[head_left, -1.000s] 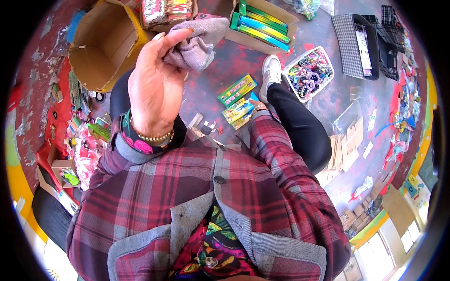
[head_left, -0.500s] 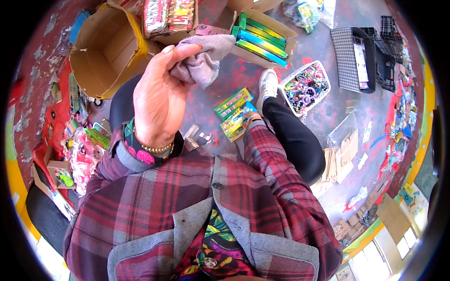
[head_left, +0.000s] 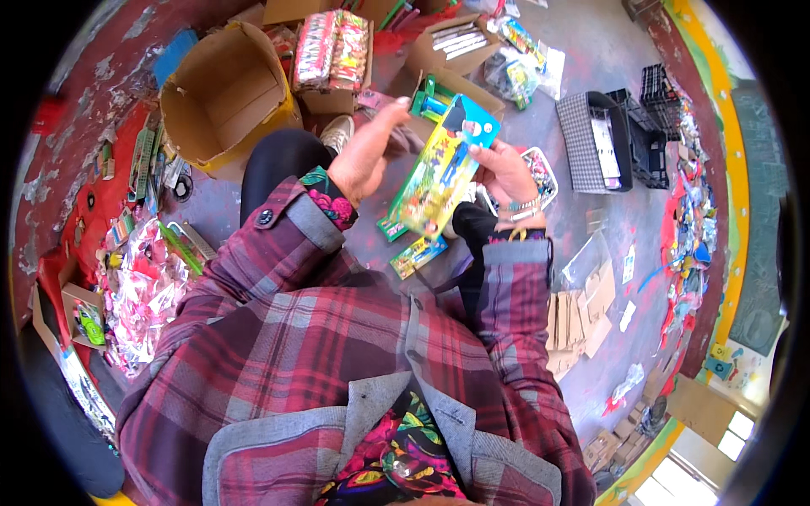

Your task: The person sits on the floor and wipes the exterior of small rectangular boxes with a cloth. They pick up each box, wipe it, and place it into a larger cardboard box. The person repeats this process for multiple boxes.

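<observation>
My right hand (head_left: 508, 174) grips a flat, colourful cardboard pack (head_left: 445, 164), yellow and green with a blue end, by its right edge and holds it up in front of me. Left of the pack is my left hand (head_left: 364, 162), its thumb and fingers closed around a greyish-mauve cloth (head_left: 407, 140). Much of that cloth is hidden behind the hand and the pack. Below, on the floor by my right leg, lies a similar pack (head_left: 419, 255). A green pack (head_left: 391, 228) beside it is partly covered by the raised one.
An open brown carton (head_left: 226, 93) stands at the far left. Next to it, a box of bagged sweets-like packets (head_left: 332, 51). A white basket of small coloured items (head_left: 544, 173) is partly behind my right hand. Dark crates (head_left: 645, 126) and flattened cardboard (head_left: 582, 312) lie right.
My right hand has lifted a pack from the floor to chest front. My left hand, with the cloth, has moved down and right toward it. The view has shifted slightly.
</observation>
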`<act>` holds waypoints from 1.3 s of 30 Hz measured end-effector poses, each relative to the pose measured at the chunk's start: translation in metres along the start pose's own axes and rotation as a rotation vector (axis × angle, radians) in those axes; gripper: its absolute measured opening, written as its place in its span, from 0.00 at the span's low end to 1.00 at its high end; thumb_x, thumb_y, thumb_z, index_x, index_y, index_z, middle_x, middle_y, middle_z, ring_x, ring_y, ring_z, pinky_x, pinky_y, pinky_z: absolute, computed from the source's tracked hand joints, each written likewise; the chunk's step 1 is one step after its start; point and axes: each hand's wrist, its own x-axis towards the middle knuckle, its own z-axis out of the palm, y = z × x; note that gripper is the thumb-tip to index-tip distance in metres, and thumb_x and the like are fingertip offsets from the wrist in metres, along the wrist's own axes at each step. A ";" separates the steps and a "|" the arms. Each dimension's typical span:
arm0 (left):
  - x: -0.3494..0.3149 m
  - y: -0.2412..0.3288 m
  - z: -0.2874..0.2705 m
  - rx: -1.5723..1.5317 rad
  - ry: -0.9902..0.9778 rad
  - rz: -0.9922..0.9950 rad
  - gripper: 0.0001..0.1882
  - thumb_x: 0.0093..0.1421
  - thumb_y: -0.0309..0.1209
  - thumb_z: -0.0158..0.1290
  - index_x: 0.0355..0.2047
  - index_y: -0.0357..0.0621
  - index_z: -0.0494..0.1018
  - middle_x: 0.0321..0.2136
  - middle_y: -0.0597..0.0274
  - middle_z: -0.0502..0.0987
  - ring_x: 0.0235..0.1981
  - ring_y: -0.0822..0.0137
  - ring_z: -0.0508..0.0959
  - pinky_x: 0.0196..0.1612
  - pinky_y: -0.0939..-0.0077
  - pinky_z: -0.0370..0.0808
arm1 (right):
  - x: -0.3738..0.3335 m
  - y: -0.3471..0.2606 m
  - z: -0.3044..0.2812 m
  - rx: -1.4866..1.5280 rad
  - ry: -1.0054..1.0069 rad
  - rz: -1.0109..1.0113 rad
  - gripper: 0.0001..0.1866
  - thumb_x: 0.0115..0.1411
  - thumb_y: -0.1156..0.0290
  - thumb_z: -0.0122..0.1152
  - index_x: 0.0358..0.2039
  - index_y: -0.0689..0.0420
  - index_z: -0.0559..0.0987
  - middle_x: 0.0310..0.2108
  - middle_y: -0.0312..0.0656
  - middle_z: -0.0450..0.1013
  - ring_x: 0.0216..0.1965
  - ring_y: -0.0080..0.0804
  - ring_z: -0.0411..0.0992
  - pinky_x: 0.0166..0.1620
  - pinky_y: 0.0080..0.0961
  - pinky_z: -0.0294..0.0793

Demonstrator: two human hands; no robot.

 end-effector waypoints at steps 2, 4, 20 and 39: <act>-0.002 -0.004 0.001 -0.112 -0.238 -0.200 0.24 0.62 0.50 0.43 0.45 0.41 0.69 0.39 0.60 0.75 0.40 0.69 0.75 0.50 0.76 0.68 | -0.015 0.000 0.024 -0.013 0.009 -0.066 0.18 0.55 0.72 0.60 0.47 0.60 0.71 0.40 0.39 0.74 0.39 0.27 0.75 0.36 0.21 0.77; -0.025 -0.002 0.019 -0.187 -0.441 -0.291 0.24 0.61 0.47 0.47 0.49 0.41 0.66 0.41 0.59 0.76 0.40 0.68 0.77 0.46 0.71 0.73 | -0.023 0.008 0.035 -0.044 0.065 -0.107 0.17 0.55 0.71 0.60 0.45 0.60 0.73 0.39 0.37 0.74 0.37 0.24 0.75 0.34 0.20 0.77; -0.024 -0.012 0.024 -0.429 -0.572 -0.368 0.21 0.59 0.32 0.48 0.51 0.33 0.63 0.44 0.45 0.73 0.45 0.46 0.74 0.54 0.48 0.66 | -0.015 0.052 0.030 0.483 0.173 -0.274 0.16 0.64 0.61 0.46 0.46 0.58 0.71 0.43 0.39 0.72 0.45 0.31 0.70 0.49 0.28 0.69; -0.012 -0.002 0.023 -0.442 -0.463 -0.150 0.36 0.63 0.57 0.26 0.55 0.38 0.60 0.48 0.41 0.69 0.48 0.49 0.72 0.50 0.52 0.70 | -0.035 -0.001 0.002 0.781 0.277 -0.204 0.23 0.60 0.54 0.42 0.47 0.56 0.72 0.49 0.47 0.69 0.53 0.46 0.64 0.56 0.52 0.59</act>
